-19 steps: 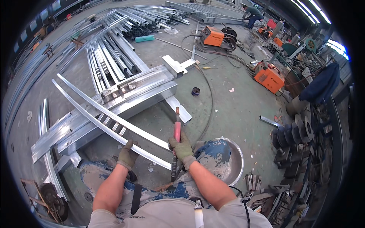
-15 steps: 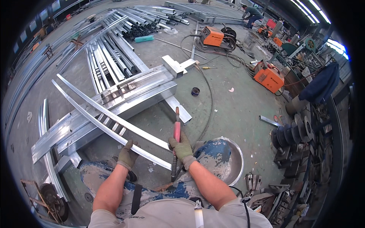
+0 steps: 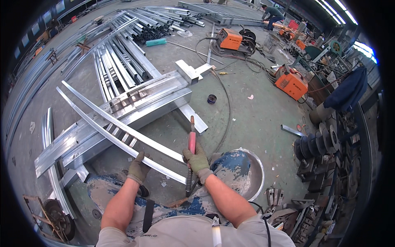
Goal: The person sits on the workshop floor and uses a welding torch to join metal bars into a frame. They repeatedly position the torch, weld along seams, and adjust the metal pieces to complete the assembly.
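My right hand (image 3: 197, 161), in an olive work glove, is closed round the red handle of a welding torch (image 3: 192, 142). The torch stands nearly upright with its nozzle pointing away from me, and its black cable drops past my wrist. To the left, my gloved left hand (image 3: 139, 168) is closed on the nearer of two long, thin steel profiles (image 3: 117, 142), partly hiding its edge. These lie side by side with short crosspieces (image 3: 122, 136) between them. They rest across a stack of broad galvanized steel channels (image 3: 135, 105).
A spool (image 3: 212, 99) and a screwdriver (image 3: 225, 73) lie on the floor ahead. Orange welding machines (image 3: 230, 39) stand farther off with trailing cables. Steel profiles (image 3: 119, 66) are piled at far left. Black discs (image 3: 319, 142) and scrap crowd the right. Another person (image 3: 272, 16) bends over far away.
An orange glow of sparks has appeared beside the distant person. My hands, the torch and the steel profiles look almost unmoved.
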Available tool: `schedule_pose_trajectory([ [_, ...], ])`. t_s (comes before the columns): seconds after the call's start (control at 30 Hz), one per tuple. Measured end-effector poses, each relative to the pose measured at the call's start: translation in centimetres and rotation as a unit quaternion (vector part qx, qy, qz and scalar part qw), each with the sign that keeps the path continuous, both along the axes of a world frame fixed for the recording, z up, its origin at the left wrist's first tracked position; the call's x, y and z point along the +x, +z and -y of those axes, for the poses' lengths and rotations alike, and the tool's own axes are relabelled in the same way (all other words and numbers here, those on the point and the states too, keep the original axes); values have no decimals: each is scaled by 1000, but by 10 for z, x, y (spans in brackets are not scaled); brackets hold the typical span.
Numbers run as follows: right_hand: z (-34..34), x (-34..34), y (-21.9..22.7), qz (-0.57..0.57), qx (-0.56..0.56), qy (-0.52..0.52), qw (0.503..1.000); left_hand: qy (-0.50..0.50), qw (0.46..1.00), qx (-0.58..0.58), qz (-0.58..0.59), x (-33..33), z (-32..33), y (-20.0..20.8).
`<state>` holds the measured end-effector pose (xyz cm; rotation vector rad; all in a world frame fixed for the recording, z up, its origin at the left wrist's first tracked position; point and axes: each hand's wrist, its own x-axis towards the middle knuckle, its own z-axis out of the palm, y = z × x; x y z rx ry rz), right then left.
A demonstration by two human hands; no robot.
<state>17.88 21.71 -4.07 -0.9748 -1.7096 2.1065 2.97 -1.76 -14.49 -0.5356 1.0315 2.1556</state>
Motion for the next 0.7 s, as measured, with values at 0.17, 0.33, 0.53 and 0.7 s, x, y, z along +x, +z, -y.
schedule_pose_trajectory([
  [0.17, 1, -1, -8, -22, 11, -32, 999, -8, 1000, -9, 8, 1, -2, 6],
  [0.33, 1, -2, -11, -20, 14, -31, 999, -6, 1000, -5, 1, 1, -1, 4],
  [0.53, -1, 1, -1, 1, 11, 1, 1000, -15, 1000, -11, -2, 3, -1, 9],
  [0.7, -1, 2, 0, -2, 12, 0, 1000, -2, 1000, 8, 7, 4, -3, 12],
])
